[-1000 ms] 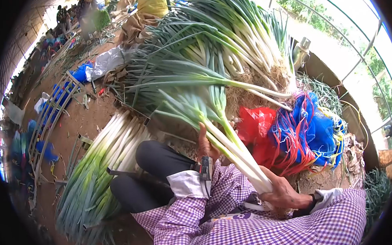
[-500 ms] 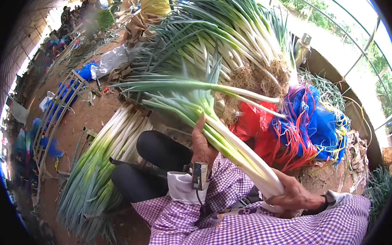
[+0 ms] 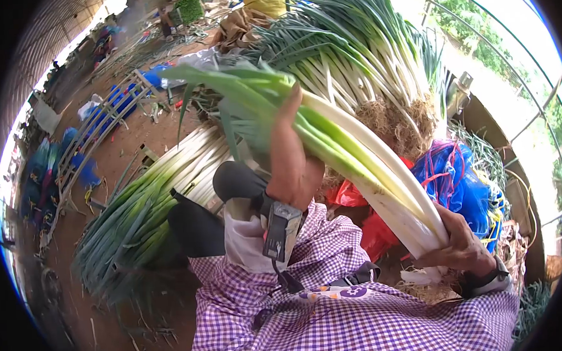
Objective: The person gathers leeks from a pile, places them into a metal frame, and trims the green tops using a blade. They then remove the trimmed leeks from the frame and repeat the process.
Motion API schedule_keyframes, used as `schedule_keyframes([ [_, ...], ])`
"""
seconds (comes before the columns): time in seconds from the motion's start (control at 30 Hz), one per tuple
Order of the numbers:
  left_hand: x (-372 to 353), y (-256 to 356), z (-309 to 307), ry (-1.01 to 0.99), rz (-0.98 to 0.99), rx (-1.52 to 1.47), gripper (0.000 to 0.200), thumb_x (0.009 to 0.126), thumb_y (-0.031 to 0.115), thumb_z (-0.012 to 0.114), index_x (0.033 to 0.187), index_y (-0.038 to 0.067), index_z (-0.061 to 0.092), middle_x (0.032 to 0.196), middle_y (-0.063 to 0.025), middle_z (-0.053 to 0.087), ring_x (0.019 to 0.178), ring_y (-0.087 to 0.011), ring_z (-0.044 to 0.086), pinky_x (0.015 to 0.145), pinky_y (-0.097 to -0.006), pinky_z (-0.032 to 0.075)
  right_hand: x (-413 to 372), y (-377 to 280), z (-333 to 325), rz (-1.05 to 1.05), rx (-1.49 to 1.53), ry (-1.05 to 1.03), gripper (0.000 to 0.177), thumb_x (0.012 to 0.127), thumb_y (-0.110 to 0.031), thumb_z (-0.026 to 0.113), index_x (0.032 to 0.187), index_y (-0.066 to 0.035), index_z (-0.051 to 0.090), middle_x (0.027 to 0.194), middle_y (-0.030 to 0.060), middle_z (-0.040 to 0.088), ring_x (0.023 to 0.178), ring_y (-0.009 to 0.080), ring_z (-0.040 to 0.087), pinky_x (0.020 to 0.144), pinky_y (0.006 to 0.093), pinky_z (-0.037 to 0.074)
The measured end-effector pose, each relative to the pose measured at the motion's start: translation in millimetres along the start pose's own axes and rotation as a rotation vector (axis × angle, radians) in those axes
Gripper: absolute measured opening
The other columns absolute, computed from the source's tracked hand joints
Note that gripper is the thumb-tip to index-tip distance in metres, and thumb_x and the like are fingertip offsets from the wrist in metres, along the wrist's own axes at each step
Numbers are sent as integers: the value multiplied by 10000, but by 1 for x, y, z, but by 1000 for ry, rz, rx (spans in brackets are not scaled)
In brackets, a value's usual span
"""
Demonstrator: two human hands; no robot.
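Observation:
A bunch of leeks (image 3: 375, 171) slants across in front of me, its green leaves toward the upper left and its white ends toward the lower right. My left hand (image 3: 293, 156) is wrapped around it where the leaves begin, thumb on top. Around the white ends curls my right hand (image 3: 456, 243). The leaf tips are smeared by motion. Beyond the bunch lies a large heap of leeks (image 3: 376, 61) with brown roots (image 3: 398, 123). To my left rests a stack of leeks (image 3: 147, 209), its white ends toward my knees.
Beside my right hand are blue netting (image 3: 460, 180) and red plastic (image 3: 377, 234). Some white leek ends with roots (image 3: 427, 282) lie below that hand. A pale metal frame (image 3: 91, 146) stands on the dirt floor at left. A yellow sack (image 3: 266, 0) sits at the back.
The bunch has come up nearer the camera, and both hands have moved with it, my right hand farther right. Separate stalks previously stretched behind it no longer show apart. The view has shifted slightly.

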State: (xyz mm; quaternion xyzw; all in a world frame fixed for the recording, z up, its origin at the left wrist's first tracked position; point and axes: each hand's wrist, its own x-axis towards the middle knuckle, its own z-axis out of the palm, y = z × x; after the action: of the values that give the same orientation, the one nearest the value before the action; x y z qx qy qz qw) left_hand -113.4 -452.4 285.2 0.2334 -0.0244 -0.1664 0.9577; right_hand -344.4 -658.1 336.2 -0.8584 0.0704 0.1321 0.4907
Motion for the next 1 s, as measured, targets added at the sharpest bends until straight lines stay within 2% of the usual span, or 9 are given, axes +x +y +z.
schedule_keyframes([
  [0.1,-7,18,12,-60,76,-40,273,932,314,721,1108,136,612,944,-26,646,860,-188,657,820,-380,558,15,-7,9,-15,-135,-9,1075,605,-195,939,1511,-16,388,1314,145,625,1132,190,599,1006,376,480],
  [0.33,-5,68,-1,-47,361,66,333,889,308,768,1118,116,621,914,-35,646,831,-185,649,761,-361,549,91,-6,30,-216,-211,-68,945,660,-166,866,1479,-14,417,1241,144,647,1086,196,617,942,376,508],
  [0.37,-5,82,-4,-43,398,91,338,888,308,769,1122,114,622,917,-35,647,832,-185,648,759,-362,550,107,-8,33,-411,-248,-24,747,715,-127,774,1398,-8,495,1111,169,685,961,225,688,850,367,547],
  [0.53,-19,169,-6,-3,726,259,363,901,318,753,1147,83,625,958,-59,675,862,-209,670,786,-377,560,195,-62,51,-655,-343,-120,677,736,-169,777,1351,0,551,1038,185,712,936,261,703,854,396,541],
  [0.63,-20,239,-38,86,944,414,361,947,357,684,1155,68,630,1019,-101,698,943,-266,680,867,-423,555,245,-116,81,-844,-358,-131,615,745,-198,804,1293,-9,598,1025,164,724,898,244,707,828,381,543],
  [0.67,-34,254,-41,111,806,288,350,974,348,647,1185,70,619,1117,-111,686,1039,-279,654,917,-477,539,265,-136,94,-887,-339,-174,585,741,-204,813,1259,-10,622,1012,154,728,881,239,708,817,375,544],
  [0.73,-45,278,-47,174,1070,366,450,900,317,762,1248,90,588,1131,-41,644,1014,-196,630,870,-407,534,307,-170,117,-942,-286,-319,524,720,-202,825,1183,-16,663,964,153,736,845,236,708,791,372,548],
  [0.83,-59,322,-84,187,1154,464,481,919,339,745,1289,83,573,1173,-39,643,1074,-211,615,963,-416,498,384,-206,171,-1007,-375,-377,527,670,-196,836,1148,-26,692,922,168,737,837,261,712,772,385,548],
  [1.0,-67,338,-192,555,1304,476,545,932,354,734,1359,77,538,1255,-54,628,1161,-204,584,1064,-403,427,497,-224,273,-1090,-459,-553,532,637,-210,851,1135,-81,715,937,154,742,877,297,714,788,401,545],
])
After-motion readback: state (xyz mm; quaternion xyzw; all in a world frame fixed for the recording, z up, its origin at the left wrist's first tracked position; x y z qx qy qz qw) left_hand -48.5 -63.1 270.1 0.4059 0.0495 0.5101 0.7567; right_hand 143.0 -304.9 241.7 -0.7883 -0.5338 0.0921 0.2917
